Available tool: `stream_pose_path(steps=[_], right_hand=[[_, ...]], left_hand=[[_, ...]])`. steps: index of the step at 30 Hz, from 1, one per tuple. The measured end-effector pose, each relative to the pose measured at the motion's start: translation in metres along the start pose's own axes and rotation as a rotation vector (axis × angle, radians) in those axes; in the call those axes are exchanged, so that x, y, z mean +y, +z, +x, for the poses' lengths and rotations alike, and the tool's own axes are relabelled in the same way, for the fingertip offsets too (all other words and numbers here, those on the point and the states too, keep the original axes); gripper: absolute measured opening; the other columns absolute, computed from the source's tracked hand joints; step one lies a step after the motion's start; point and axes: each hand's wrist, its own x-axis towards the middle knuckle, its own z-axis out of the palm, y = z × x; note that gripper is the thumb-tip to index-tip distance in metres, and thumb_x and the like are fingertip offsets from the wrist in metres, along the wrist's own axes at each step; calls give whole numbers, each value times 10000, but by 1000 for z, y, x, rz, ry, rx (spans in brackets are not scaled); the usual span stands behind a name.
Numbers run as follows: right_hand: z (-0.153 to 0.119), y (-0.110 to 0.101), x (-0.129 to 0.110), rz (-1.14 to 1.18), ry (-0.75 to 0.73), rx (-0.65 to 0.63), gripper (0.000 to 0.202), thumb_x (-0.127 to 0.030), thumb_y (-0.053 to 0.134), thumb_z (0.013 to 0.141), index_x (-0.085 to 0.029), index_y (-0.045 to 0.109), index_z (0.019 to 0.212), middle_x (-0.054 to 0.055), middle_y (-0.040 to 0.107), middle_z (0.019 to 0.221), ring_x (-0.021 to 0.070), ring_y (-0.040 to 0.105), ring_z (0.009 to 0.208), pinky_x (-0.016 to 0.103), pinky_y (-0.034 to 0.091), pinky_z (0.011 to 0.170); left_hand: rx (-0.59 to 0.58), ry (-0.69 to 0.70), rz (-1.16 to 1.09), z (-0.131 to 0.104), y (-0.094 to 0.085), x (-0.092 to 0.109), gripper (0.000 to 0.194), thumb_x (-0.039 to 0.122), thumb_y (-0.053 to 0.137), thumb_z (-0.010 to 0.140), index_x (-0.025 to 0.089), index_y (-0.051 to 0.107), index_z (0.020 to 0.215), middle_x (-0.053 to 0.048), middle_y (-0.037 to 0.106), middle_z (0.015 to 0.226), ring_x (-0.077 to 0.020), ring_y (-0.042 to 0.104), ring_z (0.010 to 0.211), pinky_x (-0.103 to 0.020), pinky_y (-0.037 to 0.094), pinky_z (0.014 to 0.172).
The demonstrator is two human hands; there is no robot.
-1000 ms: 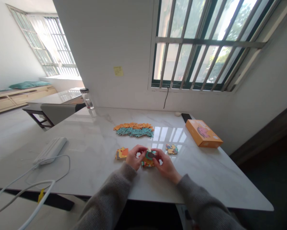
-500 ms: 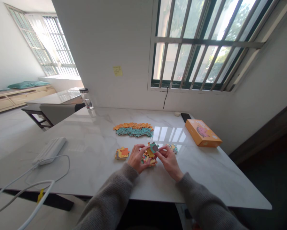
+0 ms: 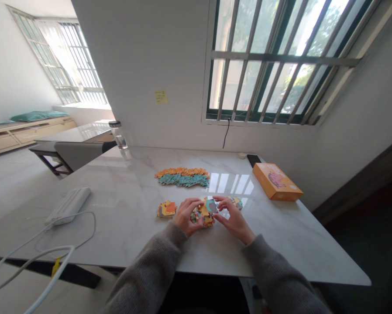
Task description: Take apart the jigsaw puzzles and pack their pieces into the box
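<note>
My left hand (image 3: 187, 215) is curled around the left side of a small heap of puzzle pieces (image 3: 205, 219), fingertips and thumb against them. A teal and grey puzzle piece (image 3: 211, 206) lies uppermost, over yellow ones. Just to its right, my right hand (image 3: 229, 217) has thumb and fingers parted, with no piece clearly between them. On the left sits a short stack of orange and yellow puzzle pieces (image 3: 166, 209). Partly behind my right hand, more puzzle pieces (image 3: 238, 203) show.
Farther back, orange puzzle pieces (image 3: 179, 171) and teal puzzle pieces (image 3: 183, 180) lie in a long bank. An orange box (image 3: 277, 182) and black phone (image 3: 254, 161) are at the right. A white power strip (image 3: 68, 206) with cables is left; a bottle (image 3: 118, 135) stands at the back.
My right thumb and fingers have spread away from the teal and grey piece they were pinching. That piece now sits slightly lower. My left hand has barely moved.
</note>
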Motion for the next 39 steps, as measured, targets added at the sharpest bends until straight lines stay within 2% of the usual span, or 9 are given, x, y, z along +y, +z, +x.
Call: stream_pose_path(steps=[4,9,16,21,24,27,30,35,39], right_hand=[[0,-4,2,4,4,-76,253,-366,677,862,-230,538,1024,121,638,1247,250,613,1132,388,538,822],[3,-29,23,-187,58,-56,435,-329,668,860,-274,559,1277,87,633,1200,250,614,1089,438,520,925],[0,-82,71,-401,200,-3,405,-319,675,834,-272,647,1236,83,660,1097,283,628,1092,483,488,992],[-10,-98,88,-419,218,-71,357,-293,636,850,-247,667,1203,99,682,1116,287,637,1092,466,494,982],[-12,-100,90,-426,212,-159,321,-284,619,846,-241,674,1159,105,655,1257,296,580,1205,488,436,1054],[-9,-92,82,-500,181,-121,294,-290,579,868,-227,673,1138,118,583,1378,309,510,1291,523,388,1091],[-1,-68,65,-534,61,-52,329,-189,482,891,-214,645,1175,115,584,1371,286,486,1311,521,372,1105],[13,-14,35,-467,-49,-290,606,31,368,766,-243,607,1251,67,568,1397,220,495,1304,466,376,1106],[20,8,22,-431,-5,-434,557,-74,495,803,-235,551,1333,100,498,1466,272,447,1352,507,329,1129]], left_hand=[[-29,3,-20,-1,1,-1,493,98,648,677,222,586,1150,-84,637,1133,-262,599,1058,-430,487,947],[-11,-96,-38,-4,2,-2,679,198,652,763,221,392,1390,-87,622,1119,-244,616,1011,-442,490,930],[24,-63,-79,-3,5,-3,503,172,547,842,216,420,1327,-90,532,1157,-189,609,944,-380,513,869],[78,-99,-96,-3,7,-6,527,179,541,856,209,386,1359,-80,535,1114,-149,598,811,-314,519,744],[101,-120,-57,-3,7,-8,487,179,531,860,200,415,1332,-68,547,1067,-146,587,774,-320,512,750],[69,-129,10,-3,7,-10,393,174,521,856,194,488,1247,-68,567,1029,-179,593,830,-358,504,814],[17,-148,82,-3,8,-12,317,187,528,848,186,555,1163,-91,585,1048,-235,586,954,-405,488,890],[-73,-227,162,-5,11,-15,320,245,560,841,176,597,1152,-127,579,1172,-284,554,1088,-449,450,985],[-181,-291,211,-8,14,-15,368,298,576,852,178,576,1200,-126,605,1198,-307,542,1130,-466,436,990]])
